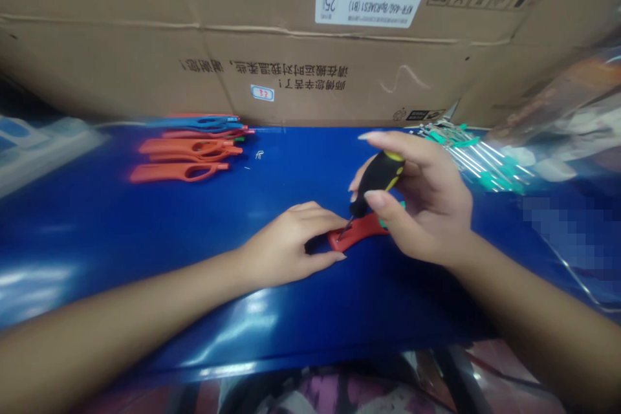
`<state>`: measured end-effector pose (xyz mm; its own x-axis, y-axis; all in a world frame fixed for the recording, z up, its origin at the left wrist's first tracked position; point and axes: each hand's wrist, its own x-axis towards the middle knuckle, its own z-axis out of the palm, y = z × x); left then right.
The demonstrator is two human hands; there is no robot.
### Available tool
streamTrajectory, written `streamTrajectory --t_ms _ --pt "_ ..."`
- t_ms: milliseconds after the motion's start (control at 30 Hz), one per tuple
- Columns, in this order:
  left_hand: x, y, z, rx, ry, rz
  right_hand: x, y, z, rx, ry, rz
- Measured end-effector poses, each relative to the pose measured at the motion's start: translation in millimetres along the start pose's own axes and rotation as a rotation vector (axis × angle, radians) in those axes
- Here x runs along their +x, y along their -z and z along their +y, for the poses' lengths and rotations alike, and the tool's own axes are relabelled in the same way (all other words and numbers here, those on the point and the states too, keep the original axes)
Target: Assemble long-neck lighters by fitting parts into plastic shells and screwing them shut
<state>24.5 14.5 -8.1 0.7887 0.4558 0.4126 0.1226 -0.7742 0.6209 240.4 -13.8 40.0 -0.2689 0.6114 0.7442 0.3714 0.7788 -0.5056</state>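
My right hand is closed around the black and yellow handle of a screwdriver, which it holds at a tilt. The screwdriver's thin shaft runs down to the near left end of a red plastic lighter casing lying on the blue table. With thumb and fingers, my left hand grips that same end of the casing. A bit of green shows at the casing's far end, partly hidden by my right hand.
Several orange, red and blue lighter casings lie at the left back, with small metal pieces beside them. Several metal rods with green parts are heaped at the right back. A large cardboard box stands behind the blue table.
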Motion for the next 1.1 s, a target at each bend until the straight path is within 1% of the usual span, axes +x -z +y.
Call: streamTrajectory --t_ms 67,133,167,267,300,333,367,467,500,533,567,667,700,733,767,800,867,900,933,967,1000,1067,1100 --pt "0 0.2 0 0.005 -0.002 -0.003 1 1 0 -0.105 0.108 0.084" --pt "1 0.9 1 0.004 -0.002 -0.006 1 2 0 -0.152 0.187 0.087" --pt "1 1.3 2 0.007 0.000 -0.012 1 2 -1 -0.127 0.176 0.053" --pt "0 2.4 4 0.042 0.006 -0.058 0 -1 -4 0.023 0.016 -0.072" --pt "0 2.6 4 0.059 0.010 -0.078 0 -1 -5 0.045 -0.021 -0.082" --pt "-1 2.7 4 0.072 0.010 -0.094 0 -2 -5 0.038 -0.025 -0.071" --pt "-1 2.8 5 0.082 0.007 -0.100 1 -2 -4 0.003 0.010 -0.039" --pt "-2 2.6 4 0.092 0.001 -0.105 2 0 0 -0.160 0.188 0.083" --pt "-2 2.6 4 0.089 0.002 -0.103 3 1 1 -0.188 0.227 0.096" --pt "-2 2.6 4 0.084 0.006 -0.106 3 2 1 -0.190 0.234 0.094" --pt "-1 2.7 4 0.076 0.008 -0.112 3 2 1 -0.163 0.201 0.075" --pt "0 2.8 4 0.060 0.003 -0.126 2 0 -2 0.018 -0.033 -0.042" --pt "0 2.7 4 0.061 -0.001 -0.130 2 -1 -2 0.076 -0.092 -0.068" --pt "0 2.5 4 0.066 -0.003 -0.132 2 -1 -2 0.112 -0.116 -0.074" --pt "-1 2.2 3 0.076 -0.005 -0.130 2 -2 -1 0.117 -0.102 -0.058" --pt "-2 1.8 3 0.089 -0.004 -0.129 2 -1 0 0.084 -0.052 -0.016" --pt "-3 1.1 2 0.119 0.001 -0.118 3 1 3 -0.056 0.084 0.082" --pt "-4 0.7 2 0.135 0.005 -0.104 3 2 3 -0.124 0.148 0.101" --pt "-4 0.4 1 0.148 0.012 -0.089 3 3 2 -0.169 0.183 0.091" --pt "-4 0.1 1 0.157 0.021 -0.075 3 4 0 -0.181 0.181 0.056" --pt "-4 -0.1 1 0.163 0.032 -0.065 3 4 -2 -0.160 0.142 -0.001" --pt "-4 -0.1 1 0.165 0.050 -0.049 2 3 -6 -0.065 0.028 -0.109" --pt "-3 0.0 1 0.162 0.055 -0.043 1 2 -8 -0.029 -0.010 -0.132"
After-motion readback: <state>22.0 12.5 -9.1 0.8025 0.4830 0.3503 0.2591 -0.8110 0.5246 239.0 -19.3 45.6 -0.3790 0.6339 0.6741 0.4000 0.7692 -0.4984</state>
